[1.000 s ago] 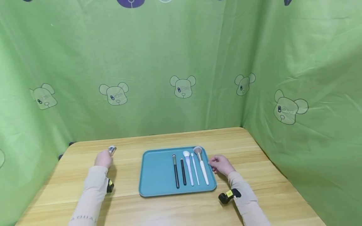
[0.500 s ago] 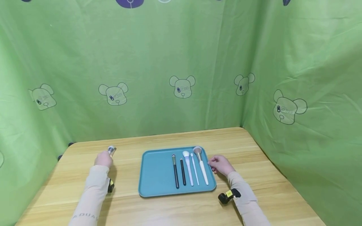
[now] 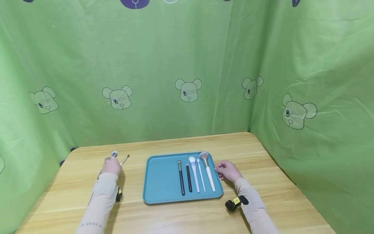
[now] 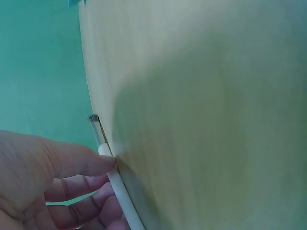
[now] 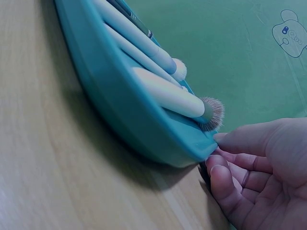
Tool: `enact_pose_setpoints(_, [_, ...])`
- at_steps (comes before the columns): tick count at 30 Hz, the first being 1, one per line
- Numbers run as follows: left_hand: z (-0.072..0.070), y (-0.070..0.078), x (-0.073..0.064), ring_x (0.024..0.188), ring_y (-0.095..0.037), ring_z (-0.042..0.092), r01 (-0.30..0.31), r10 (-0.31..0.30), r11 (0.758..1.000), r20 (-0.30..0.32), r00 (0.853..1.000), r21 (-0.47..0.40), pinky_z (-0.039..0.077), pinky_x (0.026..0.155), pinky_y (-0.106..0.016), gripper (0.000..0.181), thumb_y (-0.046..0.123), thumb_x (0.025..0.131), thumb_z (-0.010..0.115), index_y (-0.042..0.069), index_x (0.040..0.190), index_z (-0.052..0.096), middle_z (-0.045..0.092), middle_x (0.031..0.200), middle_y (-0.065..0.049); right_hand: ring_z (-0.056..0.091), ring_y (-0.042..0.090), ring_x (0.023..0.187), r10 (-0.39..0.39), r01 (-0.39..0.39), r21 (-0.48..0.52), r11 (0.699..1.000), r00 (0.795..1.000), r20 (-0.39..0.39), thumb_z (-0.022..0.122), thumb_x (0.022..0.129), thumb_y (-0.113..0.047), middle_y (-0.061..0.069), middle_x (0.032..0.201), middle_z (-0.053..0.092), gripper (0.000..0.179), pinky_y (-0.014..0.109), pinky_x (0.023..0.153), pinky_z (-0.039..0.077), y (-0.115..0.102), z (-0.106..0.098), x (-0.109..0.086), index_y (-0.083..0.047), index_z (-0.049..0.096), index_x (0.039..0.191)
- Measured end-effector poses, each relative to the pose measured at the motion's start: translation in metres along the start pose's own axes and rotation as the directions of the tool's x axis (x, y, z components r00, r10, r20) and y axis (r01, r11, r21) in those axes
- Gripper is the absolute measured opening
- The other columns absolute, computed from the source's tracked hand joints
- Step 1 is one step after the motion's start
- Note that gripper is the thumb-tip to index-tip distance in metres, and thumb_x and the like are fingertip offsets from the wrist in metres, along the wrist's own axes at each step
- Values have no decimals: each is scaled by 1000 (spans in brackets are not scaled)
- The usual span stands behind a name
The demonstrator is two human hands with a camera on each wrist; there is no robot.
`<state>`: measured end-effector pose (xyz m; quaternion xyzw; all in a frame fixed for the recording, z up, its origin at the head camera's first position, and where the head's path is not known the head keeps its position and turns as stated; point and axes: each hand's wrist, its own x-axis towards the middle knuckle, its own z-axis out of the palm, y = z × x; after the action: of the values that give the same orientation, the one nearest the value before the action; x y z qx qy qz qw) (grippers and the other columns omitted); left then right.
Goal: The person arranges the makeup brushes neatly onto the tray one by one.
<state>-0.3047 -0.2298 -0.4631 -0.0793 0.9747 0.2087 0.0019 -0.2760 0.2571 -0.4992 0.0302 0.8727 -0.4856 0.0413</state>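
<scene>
Left fingers [image 4: 79,186] pinch brush [image 4: 121,191], slanting, bristles [image 4: 93,117] forward-right

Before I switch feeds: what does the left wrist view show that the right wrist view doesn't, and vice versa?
Only left wrist: the left grip pinching a white-handled brush.
Only right wrist: the right grip pinching the edge of the teal tray, brushes lying in that tray, and a bear print.
Both: wooden table and green curtain.

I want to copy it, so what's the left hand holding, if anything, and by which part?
A brush: the left hand pinches it by the white handle, near the bristle end.
</scene>
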Motion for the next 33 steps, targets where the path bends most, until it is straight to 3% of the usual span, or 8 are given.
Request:
enact_pose_setpoints(6, [2,6,-4,74,-35,62,-37,36,999,40,999,12,54,69,-51,17,0,86,50,-10,96,59,64,87,-26,55,14,60,4,-4,3,1000,1000,-3,62,90,-8,6,69,58,15,26,55,53,1,1,1,6,61,95])
enact_pose_setpoints(13, [13,11,-1,67,-28,59,-110,110,994,-4,994,15,54,71,-44,11,0,79,57,-9,83,62,64,76,-20,55,13,59,-3,3,8,1000,1000,-3,62,90,-9,5,69,58,15,26,54,53,2,1,2,6,61,95])
enact_pose_setpoints(20, [18,29,-7,61,-24,54,-73,72,996,-20,997,-48,50,59,-35,16,9,83,62,-2,72,59,61,68,-14,55,13,59,-5,5,5,1000,1000,-3,62,90,-8,5,68,58,15,26,54,52,2,2,2,6,61,95])
enact_pose_setpoints(25, [22,44,-13,53,-18,50,-37,34,988,-21,999,-151,43,50,-26,28,14,85,64,6,61,54,55,58,-7,54,13,58,1,-1,-1,1000,1000,-4,62,90,-8,5,68,58,15,26,54,52,1,2,1,6,61,95])
enact_pose_setpoints(33, [24,68,-24,56,-18,51,-50,49,961,-9,999,-273,43,51,-26,23,17,85,64,6,66,57,56,61,-4,54,13,59,3,-3,-3,1000,1000,-4,62,91,-8,6,69,59,16,25,54,52,-1,1,-1,6,61,96])
